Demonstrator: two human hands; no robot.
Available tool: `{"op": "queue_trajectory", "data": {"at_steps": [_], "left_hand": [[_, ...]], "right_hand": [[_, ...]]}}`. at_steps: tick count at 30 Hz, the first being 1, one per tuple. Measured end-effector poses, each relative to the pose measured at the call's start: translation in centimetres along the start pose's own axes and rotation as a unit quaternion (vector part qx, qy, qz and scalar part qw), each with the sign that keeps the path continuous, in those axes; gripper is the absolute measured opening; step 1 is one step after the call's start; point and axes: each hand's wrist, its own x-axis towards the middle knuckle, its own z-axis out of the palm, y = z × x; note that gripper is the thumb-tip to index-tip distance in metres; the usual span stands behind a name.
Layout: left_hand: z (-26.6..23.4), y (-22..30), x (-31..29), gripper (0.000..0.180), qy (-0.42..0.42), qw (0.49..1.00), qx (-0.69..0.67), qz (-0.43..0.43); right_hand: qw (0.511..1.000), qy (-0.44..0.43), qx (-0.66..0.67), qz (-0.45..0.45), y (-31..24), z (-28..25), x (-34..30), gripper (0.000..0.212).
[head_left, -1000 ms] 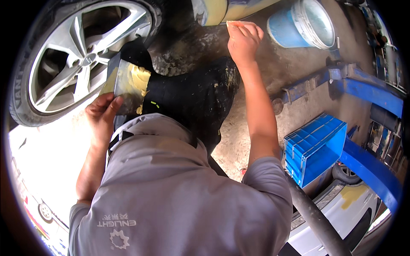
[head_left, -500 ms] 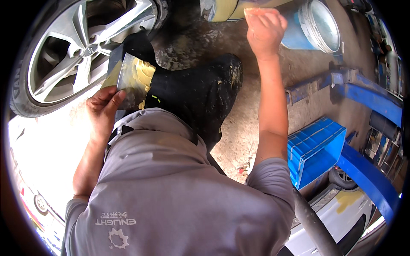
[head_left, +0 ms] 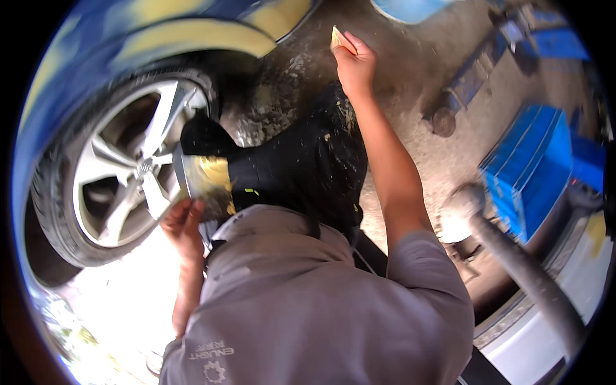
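Observation:
My left hand [head_left: 183, 230] pinches the edge of a flat grey putty board [head_left: 221, 194], held above my black trouser leg. A thick smear of yellow putty [head_left: 212, 171] covers part of it. Out in front, my right hand [head_left: 355, 67] is closed around a small putty spreader [head_left: 336, 38], of which only a pale tip shows past the fingers. Ahead is a blue car body panel [head_left: 144, 16] with yellow filler patches [head_left: 192, 40] around the wheel arch; the spreader is apart from it.
A silver alloy wheel [head_left: 146, 168] stands close on my left. To the right are a blue plastic crate [head_left: 523, 167], a grey pole [head_left: 526, 276] and blue lift arms [head_left: 478, 70]. Part of a blue bucket [head_left: 410, 8] shows at the far edge.
My view has shifted, bringing the car's patched panel into sight and the bucket mostly out. My right hand appears farther left, with the spreader tip now visible. The left hand keeps hold of the board.

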Motion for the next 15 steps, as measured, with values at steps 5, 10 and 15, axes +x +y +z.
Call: {"op": "queue_trajectory", "data": {"at_steps": [5, 10, 15], "left_hand": [[1.4, 0.5, 1.1, 0.013, -0.071, 0.997, 0.039, -0.018], [4.5, 2.4, 2.0, 0.014, -0.108, 0.988, 0.109, -0.008], [8.7, 4.7, 2.7, 0.015, -0.128, 0.987, 0.099, -0.015]], "right_hand": [[0.931, -0.013, 0.314, 0.188, 0.6, -2.8, -2.1, 0.023], [0.882, -0.043, 0.397, 0.249, 0.3, -4.7, -4.0, 0.030], [0.869, -0.055, 0.436, 0.228, 0.5, -7.4, -4.3, 0.034]]}}
